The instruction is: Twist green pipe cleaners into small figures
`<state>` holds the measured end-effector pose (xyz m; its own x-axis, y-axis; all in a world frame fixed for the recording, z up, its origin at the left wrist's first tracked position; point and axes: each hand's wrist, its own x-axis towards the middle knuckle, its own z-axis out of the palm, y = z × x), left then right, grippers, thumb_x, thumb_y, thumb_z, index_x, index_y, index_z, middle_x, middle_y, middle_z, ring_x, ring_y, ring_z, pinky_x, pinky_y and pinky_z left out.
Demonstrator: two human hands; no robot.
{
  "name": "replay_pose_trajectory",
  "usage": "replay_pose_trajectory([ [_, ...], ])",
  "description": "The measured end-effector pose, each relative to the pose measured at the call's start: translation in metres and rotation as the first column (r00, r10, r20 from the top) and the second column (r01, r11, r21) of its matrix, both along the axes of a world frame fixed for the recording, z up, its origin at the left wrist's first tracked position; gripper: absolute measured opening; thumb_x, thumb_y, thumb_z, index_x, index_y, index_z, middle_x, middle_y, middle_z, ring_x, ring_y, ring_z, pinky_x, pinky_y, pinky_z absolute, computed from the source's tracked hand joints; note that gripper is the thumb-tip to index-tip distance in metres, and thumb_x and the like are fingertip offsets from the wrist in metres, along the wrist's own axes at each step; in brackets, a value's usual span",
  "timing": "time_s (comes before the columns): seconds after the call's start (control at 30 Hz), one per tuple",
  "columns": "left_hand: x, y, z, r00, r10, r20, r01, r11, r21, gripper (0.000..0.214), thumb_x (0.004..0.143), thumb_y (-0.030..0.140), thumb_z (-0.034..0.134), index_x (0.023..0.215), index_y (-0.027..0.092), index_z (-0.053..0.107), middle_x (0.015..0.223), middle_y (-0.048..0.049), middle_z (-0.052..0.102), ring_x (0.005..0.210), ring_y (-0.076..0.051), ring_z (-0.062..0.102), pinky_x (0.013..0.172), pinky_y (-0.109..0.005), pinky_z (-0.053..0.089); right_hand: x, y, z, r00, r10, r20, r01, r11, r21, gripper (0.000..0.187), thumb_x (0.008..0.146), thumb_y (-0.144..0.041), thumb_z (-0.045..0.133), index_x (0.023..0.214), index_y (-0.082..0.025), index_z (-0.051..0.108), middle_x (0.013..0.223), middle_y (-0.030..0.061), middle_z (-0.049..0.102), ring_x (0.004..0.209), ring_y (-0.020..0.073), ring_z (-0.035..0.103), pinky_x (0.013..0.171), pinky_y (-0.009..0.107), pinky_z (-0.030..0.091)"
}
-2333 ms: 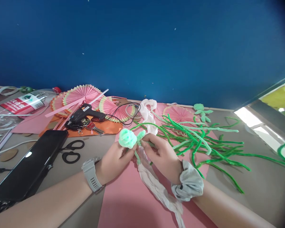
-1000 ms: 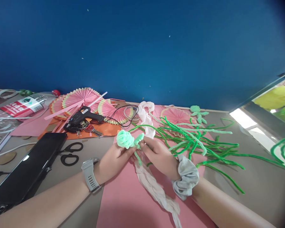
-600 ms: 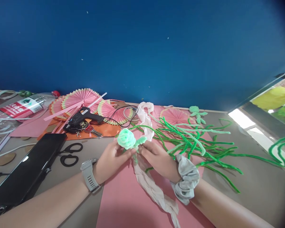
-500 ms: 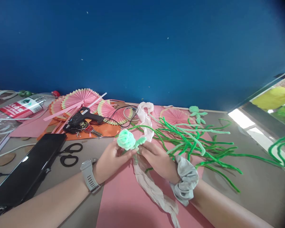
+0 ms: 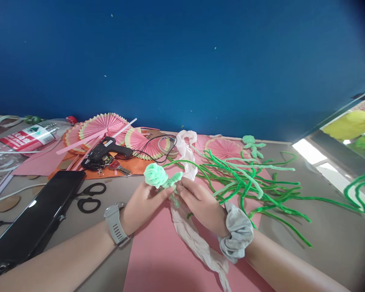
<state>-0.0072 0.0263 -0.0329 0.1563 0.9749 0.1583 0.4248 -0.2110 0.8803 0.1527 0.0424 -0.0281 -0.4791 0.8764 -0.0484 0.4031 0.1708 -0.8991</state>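
Observation:
A mint-green pipe-cleaner flower point(image 5: 155, 175) with a coiled head and a leaf on its stem is tilted to the left above the pink paper sheet point(image 5: 158, 259). My left hand point(image 5: 144, 205) is closed around its stem below the head. My right hand point(image 5: 200, 202) pinches the stem from the other side, just under the leaf; part of the stem is hidden by the fingers. A whitish crumpled strip point(image 5: 193, 239) lies below and behind the hands. Loose green pipe cleaners point(image 5: 246, 182) spread out to the right of my right hand.
At the left lie a black phone point(image 5: 36, 215), scissors point(image 5: 89, 205), a glue gun point(image 5: 105, 152), a key point(image 5: 118, 167) and a plastic bottle point(image 5: 30, 136). Pleated pink paper fans point(image 5: 105, 127) rest along the blue wall point(image 5: 182, 65). Another mint-green pipe-cleaner flower point(image 5: 252, 144) lies at the back right.
The flower's head has tipped further left, and the leaf has shifted slightly left and up. Both hands still hold the stem, with the fingers slightly repositioned.

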Motion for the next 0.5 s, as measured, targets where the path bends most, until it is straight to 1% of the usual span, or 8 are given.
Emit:
replay_pose_trajectory([
  [0.1,0.0002,-0.0007,-0.0015,1.000,-0.002,-0.008,0.002,1.000,0.021,0.020,0.084,0.033,0.047,0.090,0.019,0.060,0.087,-0.0031,0.065,0.087,-0.019,0.057,0.087,-0.031,0.041,0.0010,0.0012,0.0028,1.000,-0.007,0.024,0.007,1.000,0.004,0.022,0.088,-0.023,0.032,0.066,-0.019,0.035,0.057,-0.0069,0.034,0.052,0.0077,0.035,0.051,0.021,0.029],
  [0.17,0.0001,-0.0010,-0.0035,0.999,-0.014,-0.042,0.015,0.999,0.035,0.021,0.085,0.032,0.044,0.091,0.019,0.059,0.088,-0.0038,0.064,0.087,-0.019,0.056,0.088,-0.032,0.040,0.0015,0.0018,0.0031,0.999,-0.017,0.037,0.017,1.000,0.006,0.022,0.088,-0.024,0.032,0.066,-0.019,0.036,0.056,-0.0070,0.035,0.051,0.0077,0.035,0.051,0.021,0.029],
  [0.27,-0.0004,-0.0010,-0.0067,0.996,-0.020,-0.087,0.024,0.998,0.050,0.019,0.086,0.031,0.043,0.085,0.019,0.057,0.081,-0.0030,0.063,0.079,-0.018,0.056,0.086,-0.033,0.040,0.0014,0.0022,0.0021,0.998,-0.036,0.048,0.034,0.999,0.022,0.023,0.089,-0.026,0.033,0.066,-0.020,0.035,0.056,-0.0068,0.035,0.052,0.0080,0.035,0.051,0.022,0.029],
  [0.37,-0.0013,-0.0009,-0.0086,0.994,0.000,-0.112,0.008,0.998,0.065,0.018,0.085,0.030,0.044,0.075,0.020,0.055,0.069,-0.0009,0.060,0.072,-0.018,0.055,0.082,-0.032,0.041,0.0005,0.0022,0.0016,0.998,-0.052,0.022,0.052,0.999,0.002,0.025,0.088,-0.028,0.034,0.064,-0.020,0.034,0.056,-0.0065,0.034,0.051,0.0080,0.034,0.050,0.022,0.028],
  [0.43,-0.0019,-0.0008,-0.0081,0.994,-0.014,-0.107,0.021,0.998,0.056,0.018,0.085,0.029,0.044,0.073,0.020,0.055,0.066,-0.0003,0.059,0.071,-0.018,0.055,0.078,-0.030,0.042,0.0006,0.0024,0.0019,0.998,-0.055,-0.041,0.053,0.997,-0.054,0.026,0.087,-0.030,0.036,0.063,-0.019,0.035,0.055,-0.0063,0.032,0.050,0.0078,0.033,0.049,0.022,0.027],
  [0.5,-0.0027,-0.0005,-0.0059,0.996,-0.048,-0.078,0.050,0.998,0.032,0.018,0.085,0.029,0.044,0.075,0.020,0.056,0.068,-0.0003,0.061,0.071,-0.017,0.055,0.076,-0.029,0.042,0.0022,0.0035,0.0025,0.988,-0.015,-0.156,-0.015,0.982,-0.190,0.027,0.087,-0.033,0.037,0.064,-0.019,0.037,0.054,-0.0068,0.030,0.047,0.0074,0.029,0.046,0.022,0.024],
])
